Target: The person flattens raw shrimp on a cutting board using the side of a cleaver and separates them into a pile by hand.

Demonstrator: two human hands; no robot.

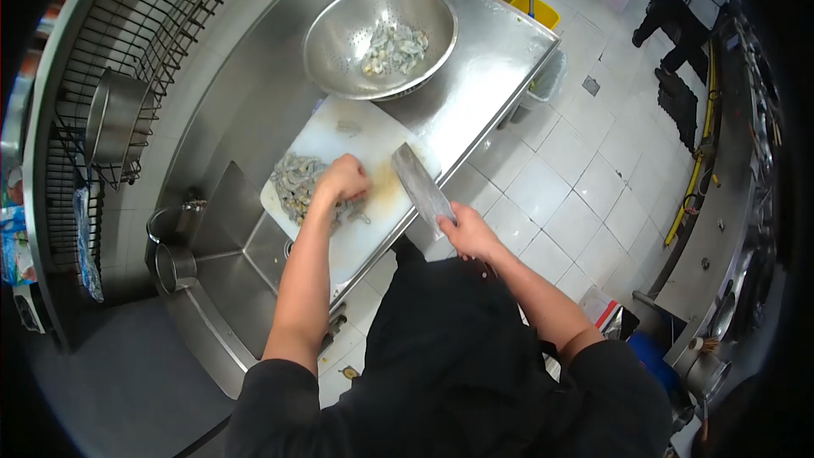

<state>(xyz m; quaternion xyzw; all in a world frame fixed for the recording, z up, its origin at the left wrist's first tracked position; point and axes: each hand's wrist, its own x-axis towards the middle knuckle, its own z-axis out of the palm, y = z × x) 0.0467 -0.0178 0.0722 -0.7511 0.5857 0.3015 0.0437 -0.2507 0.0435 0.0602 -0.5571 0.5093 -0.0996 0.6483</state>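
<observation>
My right hand (468, 231) grips the handle of a wide-bladed cleaver (420, 187), its blade over the right edge of the white cutting board (373, 131). My left hand (343, 178) is over the board with its fingers curled together; what they hold, if anything, is hidden. Under and beside that hand lies a pile of raw grey shrimp (297, 182). One separate shrimp (348, 128) lies higher up on the board. Beyond the board stands a steel colander (326, 59) with more shrimp pieces (397, 51) in it.
The board rests on a steel counter (483, 55) beside a sink (222, 242). A wire rack (106, 30) with a steel pot (119, 119) is at left. A yellow bucket (543, 13) stands past the counter's far end. Another person's legs (674, 30) show at upper right on the tiled floor.
</observation>
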